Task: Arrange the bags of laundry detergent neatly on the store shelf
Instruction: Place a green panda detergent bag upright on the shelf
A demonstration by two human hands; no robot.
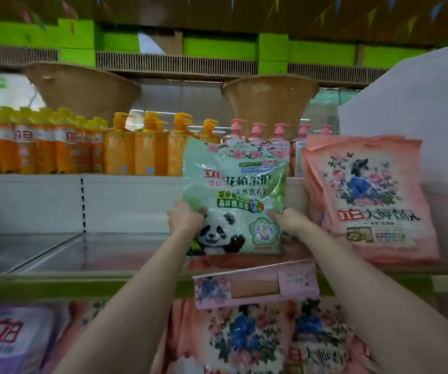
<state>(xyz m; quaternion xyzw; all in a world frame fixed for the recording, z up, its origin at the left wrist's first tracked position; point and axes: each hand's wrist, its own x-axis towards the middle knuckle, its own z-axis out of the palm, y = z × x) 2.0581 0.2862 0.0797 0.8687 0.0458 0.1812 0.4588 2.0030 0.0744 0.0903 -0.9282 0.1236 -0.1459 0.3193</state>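
Observation:
A green detergent bag (235, 195) with a panda print stands upright on the middle shelf (82, 252). My left hand (183, 218) grips its lower left edge. My right hand (289, 221) grips its lower right edge. Just to the right, a stack of pink detergent bags (365, 195) with a flower print leans upright on the same shelf. Another pink bag (255, 283) lies flat at the shelf's front edge, below the green bag and sticking out over the edge.
Orange pump bottles (120, 147) and pink pump bottles (258, 133) line the shelf above. More pink floral bags (247, 338) and a purple bag (7, 338) fill the shelf below. A white box (411, 109) stands at the upper right. Bare shelf lies left of the green bag.

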